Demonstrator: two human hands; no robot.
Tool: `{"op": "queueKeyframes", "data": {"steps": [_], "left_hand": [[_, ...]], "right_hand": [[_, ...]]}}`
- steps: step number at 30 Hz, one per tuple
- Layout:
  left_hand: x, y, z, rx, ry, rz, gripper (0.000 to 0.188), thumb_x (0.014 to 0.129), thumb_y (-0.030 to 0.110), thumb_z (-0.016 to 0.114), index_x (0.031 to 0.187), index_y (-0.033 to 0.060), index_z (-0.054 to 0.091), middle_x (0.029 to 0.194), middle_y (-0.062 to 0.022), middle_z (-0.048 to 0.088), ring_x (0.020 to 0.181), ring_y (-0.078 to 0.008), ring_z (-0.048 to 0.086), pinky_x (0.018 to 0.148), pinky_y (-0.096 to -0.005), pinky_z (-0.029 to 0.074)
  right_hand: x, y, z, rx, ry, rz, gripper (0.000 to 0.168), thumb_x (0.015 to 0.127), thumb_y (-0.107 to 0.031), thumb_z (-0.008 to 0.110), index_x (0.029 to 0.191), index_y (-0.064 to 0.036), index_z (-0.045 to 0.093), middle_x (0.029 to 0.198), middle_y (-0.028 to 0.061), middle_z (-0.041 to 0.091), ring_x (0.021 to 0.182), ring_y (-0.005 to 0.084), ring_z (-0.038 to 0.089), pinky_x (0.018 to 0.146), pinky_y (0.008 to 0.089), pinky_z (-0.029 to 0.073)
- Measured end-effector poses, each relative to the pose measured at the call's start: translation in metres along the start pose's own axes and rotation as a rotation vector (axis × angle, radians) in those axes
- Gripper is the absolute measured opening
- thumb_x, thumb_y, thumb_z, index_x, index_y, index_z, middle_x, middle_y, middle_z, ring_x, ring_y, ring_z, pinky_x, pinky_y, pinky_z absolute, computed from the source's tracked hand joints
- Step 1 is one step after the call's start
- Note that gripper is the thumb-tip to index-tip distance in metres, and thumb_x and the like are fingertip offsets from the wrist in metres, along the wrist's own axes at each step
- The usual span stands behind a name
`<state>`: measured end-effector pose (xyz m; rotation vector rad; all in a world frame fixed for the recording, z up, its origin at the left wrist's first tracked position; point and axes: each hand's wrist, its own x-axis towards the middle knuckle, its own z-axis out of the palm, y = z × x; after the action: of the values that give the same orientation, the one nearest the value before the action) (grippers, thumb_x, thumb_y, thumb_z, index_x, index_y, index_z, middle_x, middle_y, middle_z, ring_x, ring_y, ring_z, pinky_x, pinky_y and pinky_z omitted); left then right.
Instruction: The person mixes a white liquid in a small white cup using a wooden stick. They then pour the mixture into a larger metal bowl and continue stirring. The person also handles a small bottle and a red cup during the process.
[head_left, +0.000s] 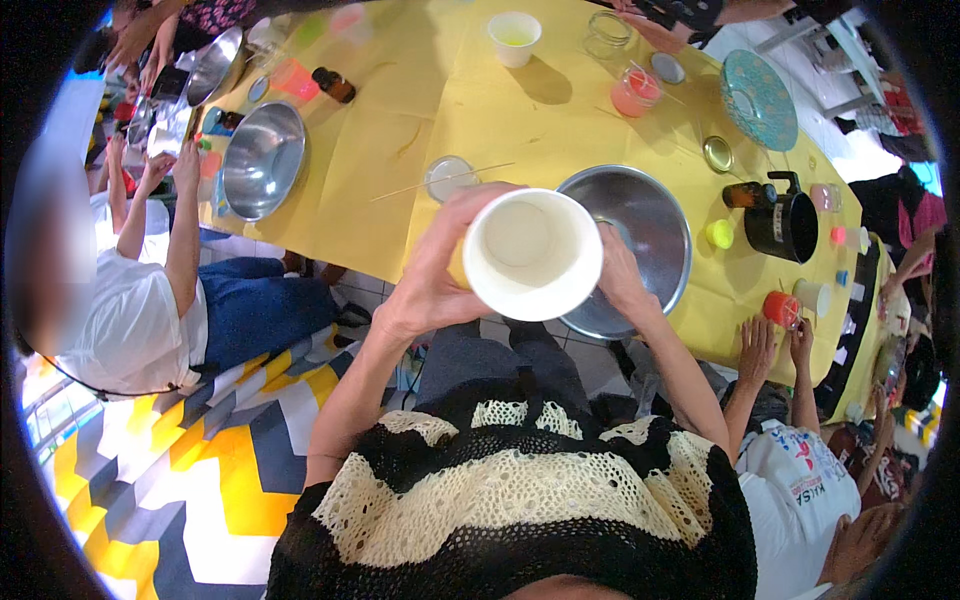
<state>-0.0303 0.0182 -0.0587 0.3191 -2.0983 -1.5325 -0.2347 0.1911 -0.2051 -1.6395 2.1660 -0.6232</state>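
A white paper cup (487, 289) is held up before me, its open mouth facing my eyes. My left hand (431, 281) is wrapped around the cup's left side. The inside looks pale, with a ring at the bottom; whether it holds clear liquid I cannot tell. My right hand (626, 274) is at the cup's right edge, over a stainless steel bowl (664, 217). Its fingers are partly hidden behind the cup, so its grip does not show. Just beyond my left hand stands a glass jar (448, 178) with a thin wooden stick (405, 191) across it.
The yellow-covered table (375, 240) bears another steel bowl (262, 161), a black pot (780, 225), an amber bottle (742, 195), a white cup (514, 37) with yellow liquid and a pink-filled jar (636, 94). People sit close on both sides; a neighbour's hands (757, 349) are at a red jar (781, 309).
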Motion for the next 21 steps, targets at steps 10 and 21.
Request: {"op": "queueKeyframes", "data": {"steps": [10,21], "left_hand": [[-0.085,0.007,-0.035,0.181,0.708,-0.46,0.079,0.058,0.007,0.088,0.126,-0.0007,0.047,0.118,-0.0116,0.061,0.108,-0.0214,0.06,0.091,-0.0349,0.05],[-0.119,-0.007,-0.028,0.205,0.688,-0.346,0.087,0.061,0.012,0.088,0.131,0.0002,0.039,0.123,-0.011,0.053,0.113,-0.0217,0.055,0.097,-0.0341,0.044]], "right_hand": [[0.017,-0.084,-0.053,0.11,0.127,-0.199,0.014,0.082,-0.008,0.066,0.093,-0.001,0.061,0.091,0.0135,0.058,0.085,0.0321,0.055,0.073,0.0429,0.045],[0.017,-0.091,-0.041,0.062,-0.038,-0.102,0.013,0.081,-0.013,0.067,0.084,-0.002,0.062,0.079,0.0135,0.061,0.077,0.0323,0.057,0.068,0.044,0.045]]}}
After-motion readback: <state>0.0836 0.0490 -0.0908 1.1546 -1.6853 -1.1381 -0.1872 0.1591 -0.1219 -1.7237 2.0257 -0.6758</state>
